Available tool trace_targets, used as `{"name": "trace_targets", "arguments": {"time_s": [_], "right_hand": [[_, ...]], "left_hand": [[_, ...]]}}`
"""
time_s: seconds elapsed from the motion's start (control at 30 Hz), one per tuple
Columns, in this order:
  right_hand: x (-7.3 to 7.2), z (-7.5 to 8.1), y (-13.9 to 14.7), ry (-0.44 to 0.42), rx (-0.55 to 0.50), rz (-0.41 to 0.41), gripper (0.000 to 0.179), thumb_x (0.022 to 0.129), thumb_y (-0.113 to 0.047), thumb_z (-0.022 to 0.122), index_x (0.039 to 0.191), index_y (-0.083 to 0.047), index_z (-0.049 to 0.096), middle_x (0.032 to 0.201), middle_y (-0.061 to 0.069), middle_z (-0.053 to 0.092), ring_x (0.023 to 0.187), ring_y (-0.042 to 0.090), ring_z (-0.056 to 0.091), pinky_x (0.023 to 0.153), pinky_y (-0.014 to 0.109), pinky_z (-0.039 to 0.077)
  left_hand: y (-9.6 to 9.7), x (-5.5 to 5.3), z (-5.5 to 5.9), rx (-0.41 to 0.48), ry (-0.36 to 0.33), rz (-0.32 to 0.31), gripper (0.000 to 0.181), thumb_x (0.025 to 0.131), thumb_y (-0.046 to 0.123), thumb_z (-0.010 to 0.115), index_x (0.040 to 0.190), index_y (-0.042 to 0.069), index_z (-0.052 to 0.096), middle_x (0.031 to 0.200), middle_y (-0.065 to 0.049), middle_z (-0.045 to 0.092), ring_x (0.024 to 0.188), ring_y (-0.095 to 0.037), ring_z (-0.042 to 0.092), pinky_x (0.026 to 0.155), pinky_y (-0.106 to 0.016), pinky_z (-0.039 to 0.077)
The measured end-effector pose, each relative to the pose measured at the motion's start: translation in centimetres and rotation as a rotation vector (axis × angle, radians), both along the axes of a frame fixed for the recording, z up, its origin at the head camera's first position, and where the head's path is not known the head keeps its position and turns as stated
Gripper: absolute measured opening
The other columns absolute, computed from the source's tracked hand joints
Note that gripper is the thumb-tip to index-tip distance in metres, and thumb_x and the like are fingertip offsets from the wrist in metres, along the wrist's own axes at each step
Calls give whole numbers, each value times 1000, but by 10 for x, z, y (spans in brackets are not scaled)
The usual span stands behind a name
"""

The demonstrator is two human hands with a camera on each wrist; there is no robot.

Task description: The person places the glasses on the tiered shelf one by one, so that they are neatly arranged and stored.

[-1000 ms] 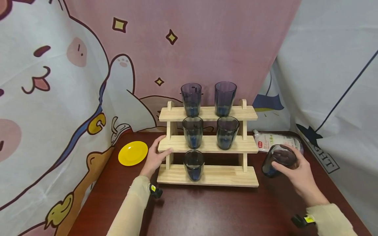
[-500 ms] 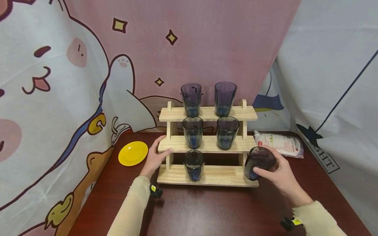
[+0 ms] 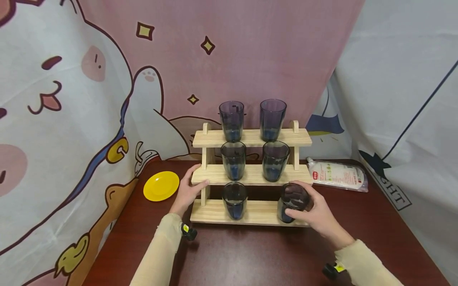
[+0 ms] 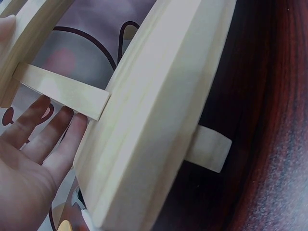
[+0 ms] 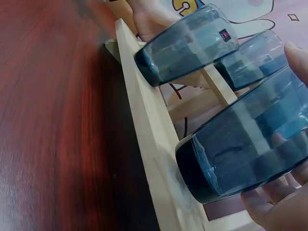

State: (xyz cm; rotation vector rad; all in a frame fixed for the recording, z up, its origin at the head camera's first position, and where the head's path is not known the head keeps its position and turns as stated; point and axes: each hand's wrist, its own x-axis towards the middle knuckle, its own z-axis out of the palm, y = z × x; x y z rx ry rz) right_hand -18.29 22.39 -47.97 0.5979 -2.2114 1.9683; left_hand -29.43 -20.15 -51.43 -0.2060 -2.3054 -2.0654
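My right hand (image 3: 318, 214) grips a dark blue-grey glass (image 3: 286, 216) at the right part of the lowest tier of a three-tier wooden shelf (image 3: 262, 212). In the right wrist view the base of this glass (image 5: 231, 159) is at the tier's edge; whether it touches the wood I cannot tell. My left hand (image 3: 186, 194) holds the left end of the middle tier, thumb in front. The left wrist view shows its fingers (image 4: 57, 137) by an upright of the shelf. Another glass (image 3: 235, 202) stands left on the lowest tier.
Two glasses stand on the middle tier, among them a right one (image 3: 275, 163), and two on the top tier, including a purple-tinted one (image 3: 272, 119). A yellow plate (image 3: 161, 186) lies left on the dark table (image 3: 236, 254). A white spouted pouch (image 3: 338, 174) lies at right.
My right hand has carried the glass leftward from beside the shelf to over the right part of the lowest tier. My left hand has stayed on the middle tier.
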Motion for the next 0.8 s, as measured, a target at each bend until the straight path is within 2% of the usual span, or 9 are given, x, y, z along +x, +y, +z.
{"name": "trace_targets", "arguments": {"time_s": [0.23, 0.63, 0.8], "right_hand": [[-4, -8, -12, -6, 3, 36, 80, 80, 11, 85, 150, 0, 48, 134, 24, 61, 119, 31, 66, 94, 32, 58], [-9, -11, -25, 11, -7, 78, 79, 82, 9, 84, 151, -1, 47, 137, 26, 60, 122, 41, 63, 98, 36, 57], [-11, -13, -30, 29, -5, 65, 78, 82, 10, 84, 150, -1, 48, 136, 25, 61, 120, 34, 65, 98, 34, 57]], "left_hand": [[0, 1, 1, 15, 1, -1, 68, 91, 24, 86, 149, 38, 53, 144, -11, 56, 107, -29, 66, 83, -40, 60], [1, 1, -1, 16, 8, 4, 69, 91, 23, 85, 150, 37, 53, 145, -11, 56, 108, -30, 67, 83, -42, 61], [1, 0, -1, 10, -3, 7, 68, 92, 22, 85, 150, 37, 52, 145, -11, 56, 108, -29, 67, 85, -41, 61]]}}
